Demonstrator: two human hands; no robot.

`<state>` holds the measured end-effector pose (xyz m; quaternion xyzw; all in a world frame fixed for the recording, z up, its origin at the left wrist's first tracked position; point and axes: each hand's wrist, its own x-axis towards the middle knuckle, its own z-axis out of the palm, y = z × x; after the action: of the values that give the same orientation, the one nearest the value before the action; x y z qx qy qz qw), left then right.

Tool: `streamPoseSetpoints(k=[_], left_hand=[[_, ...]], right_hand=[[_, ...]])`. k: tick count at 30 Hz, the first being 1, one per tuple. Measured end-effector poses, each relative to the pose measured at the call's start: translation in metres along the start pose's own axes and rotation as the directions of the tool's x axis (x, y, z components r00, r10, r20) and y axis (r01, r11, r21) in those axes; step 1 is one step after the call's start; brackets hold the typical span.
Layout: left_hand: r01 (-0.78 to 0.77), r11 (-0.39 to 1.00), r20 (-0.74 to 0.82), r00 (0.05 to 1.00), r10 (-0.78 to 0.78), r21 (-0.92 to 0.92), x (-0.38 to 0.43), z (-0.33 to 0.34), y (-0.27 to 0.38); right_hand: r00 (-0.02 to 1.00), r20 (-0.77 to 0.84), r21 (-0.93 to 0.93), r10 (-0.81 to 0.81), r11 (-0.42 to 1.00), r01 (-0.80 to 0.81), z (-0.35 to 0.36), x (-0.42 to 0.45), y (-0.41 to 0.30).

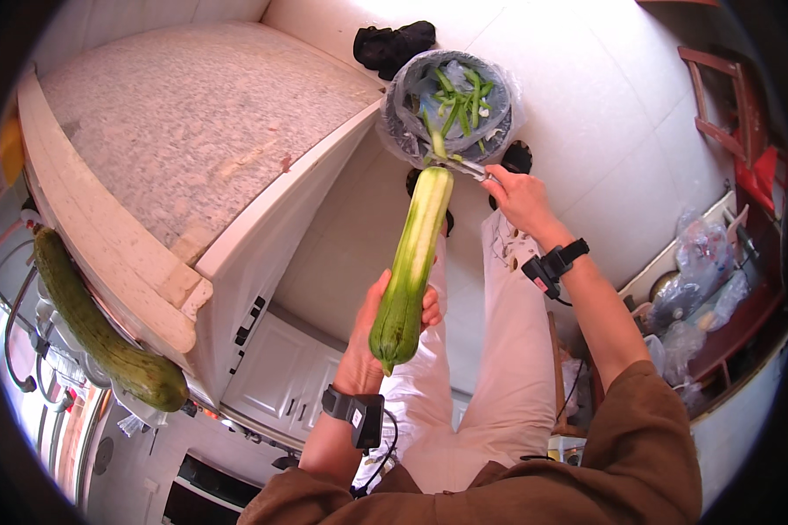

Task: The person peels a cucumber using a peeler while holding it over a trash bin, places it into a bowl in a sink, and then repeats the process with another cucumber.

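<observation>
My left hand [370,315] is wrapped around the lower part of a large green gourd [415,262], which tilts up and away from me. Pale strips along its upper side show where skin is gone. In my right hand [517,200] is a metal peeler [467,167], its head just beyond the gourd's far end. A pale green strip of peel [437,141] hangs by the peeler's head. Below it on the floor stands a bin lined with a clear plastic bag [394,131], with several green peel strips [459,108] inside.
A speckled stone countertop [203,118] spans the left, with a long dark green gourd [98,321] near its outer edge. A black cloth-like thing [394,47] lies behind the bin. At right are a reddish wooden chair [722,98] and a shelf holding plastic bags [689,295].
</observation>
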<state>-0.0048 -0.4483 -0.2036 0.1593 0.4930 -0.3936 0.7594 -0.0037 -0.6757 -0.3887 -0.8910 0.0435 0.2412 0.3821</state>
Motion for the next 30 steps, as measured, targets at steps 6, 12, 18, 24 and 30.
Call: streamPoseSetpoints(k=[6,12,18,24,30], left_hand=[[0.008,0.998,-0.020,1.000,-0.009,-0.067,0.000,-0.003,0.000],[0.045,0.980,0.073,0.997,-0.031,-0.195,0.004,-0.005,-0.004],[0.106,0.951,0.099,0.992,-0.080,-0.292,-0.001,-0.007,-0.009],[0.097,0.893,0.148,0.988,-0.034,-0.439,0.001,-0.013,-0.012],[0.116,0.775,0.175,0.985,-0.007,-0.622,0.003,-0.001,-0.017]], right_hand=[[0.998,-0.054,0.204,0.010,0.979,0.001,-0.020,-0.023,-0.045],[0.975,-0.056,0.108,-0.215,0.970,0.220,-0.035,-0.056,-0.086],[0.991,-0.132,0.030,-0.025,0.999,0.029,-0.019,-0.015,-0.035],[0.983,-0.178,0.229,-0.041,0.970,0.082,-0.024,-0.032,-0.051],[0.957,-0.169,0.177,-0.233,0.949,0.263,-0.022,-0.059,-0.079]])
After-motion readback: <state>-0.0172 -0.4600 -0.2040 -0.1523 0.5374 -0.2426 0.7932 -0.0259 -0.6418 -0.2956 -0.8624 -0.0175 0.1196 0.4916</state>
